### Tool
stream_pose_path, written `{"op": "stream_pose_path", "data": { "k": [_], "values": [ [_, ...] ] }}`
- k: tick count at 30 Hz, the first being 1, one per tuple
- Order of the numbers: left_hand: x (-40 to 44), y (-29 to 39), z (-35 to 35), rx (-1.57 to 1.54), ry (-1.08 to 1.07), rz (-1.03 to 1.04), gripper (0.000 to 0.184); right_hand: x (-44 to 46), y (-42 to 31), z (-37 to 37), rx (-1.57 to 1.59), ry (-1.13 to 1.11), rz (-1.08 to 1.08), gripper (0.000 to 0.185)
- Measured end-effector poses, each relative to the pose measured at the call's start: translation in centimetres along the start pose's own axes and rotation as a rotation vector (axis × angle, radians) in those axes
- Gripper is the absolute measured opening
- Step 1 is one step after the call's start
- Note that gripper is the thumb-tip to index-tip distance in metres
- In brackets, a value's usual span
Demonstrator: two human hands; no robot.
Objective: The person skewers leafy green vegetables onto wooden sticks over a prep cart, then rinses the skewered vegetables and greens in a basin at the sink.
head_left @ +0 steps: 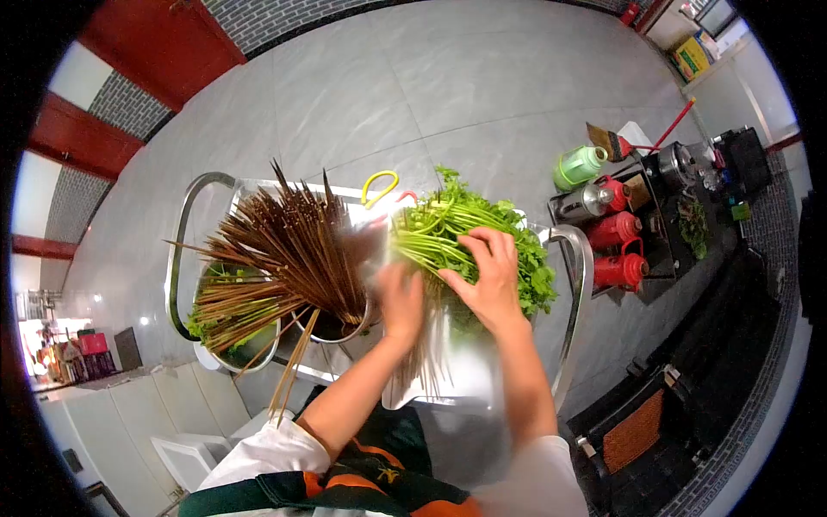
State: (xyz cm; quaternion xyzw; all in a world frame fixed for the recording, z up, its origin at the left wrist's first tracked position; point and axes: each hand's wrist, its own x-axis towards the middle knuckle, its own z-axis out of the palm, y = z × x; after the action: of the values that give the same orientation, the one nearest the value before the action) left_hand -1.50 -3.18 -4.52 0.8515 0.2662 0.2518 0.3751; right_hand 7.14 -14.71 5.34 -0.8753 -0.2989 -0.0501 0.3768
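Leafy green herbs that look like cilantro lie in a bundle on a white tray. My right hand touches the stems, its thumb and fingers apart. My left hand is smeared by motion beside the cut stem ends, so its grip is unclear. Thin pale sticks lie on the tray below the bundle. To the left, many dark brown skewers fan upward from a metal pot. Lighter skewers lean across a second pot with greens inside.
A metal cart's curved handles frame both sides. Beyond the tray sits a yellow loop handle. Red thermos flasks and a green one stand on the right. A black chair is at lower right.
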Motion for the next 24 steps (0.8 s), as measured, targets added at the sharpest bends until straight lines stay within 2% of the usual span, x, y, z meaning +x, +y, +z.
{"op": "stream_pose_path", "data": {
  "k": [4,7,9,11,13,15,18,21,24],
  "values": [
    [0.2,1.3,-1.0,-0.132,-0.042,-0.049,0.018,0.0,-0.2,-0.9,-0.010,0.012,0.019,0.042],
    [0.5,3.1,-2.1,-0.203,-0.036,0.027,0.015,0.2,-0.8,-2.1,-0.043,-0.011,0.040,0.044],
    [1.0,4.3,-2.8,-0.204,-0.174,-0.028,0.023,0.6,-0.5,-2.9,-0.072,0.026,0.022,0.044],
    [2.2,5.0,-2.3,-0.194,-0.203,0.013,0.024,1.3,0.4,-3.4,-0.095,0.059,0.002,0.044],
    [3.4,5.0,-1.5,-0.186,-0.232,0.055,0.025,2.3,1.8,-3.5,-0.136,0.012,-0.005,0.041],
    [4.3,4.6,-0.3,-0.133,-0.129,0.098,0.028,3.2,3.1,-3.3,-0.086,-0.063,0.020,0.038],
    [5.2,3.7,0.1,-0.106,-0.161,0.031,0.031,4.0,4.8,-2.7,0.015,-0.313,0.086,0.043],
    [5.3,2.6,0.7,-0.124,-0.182,-0.046,0.033,3.8,5.6,-0.7,0.162,-0.446,0.196,0.045],
    [5.4,2.1,1.0,-0.128,-0.165,-0.052,0.034,3.1,5.9,-0.2,0.247,-0.439,0.187,0.047]
  ]
}}
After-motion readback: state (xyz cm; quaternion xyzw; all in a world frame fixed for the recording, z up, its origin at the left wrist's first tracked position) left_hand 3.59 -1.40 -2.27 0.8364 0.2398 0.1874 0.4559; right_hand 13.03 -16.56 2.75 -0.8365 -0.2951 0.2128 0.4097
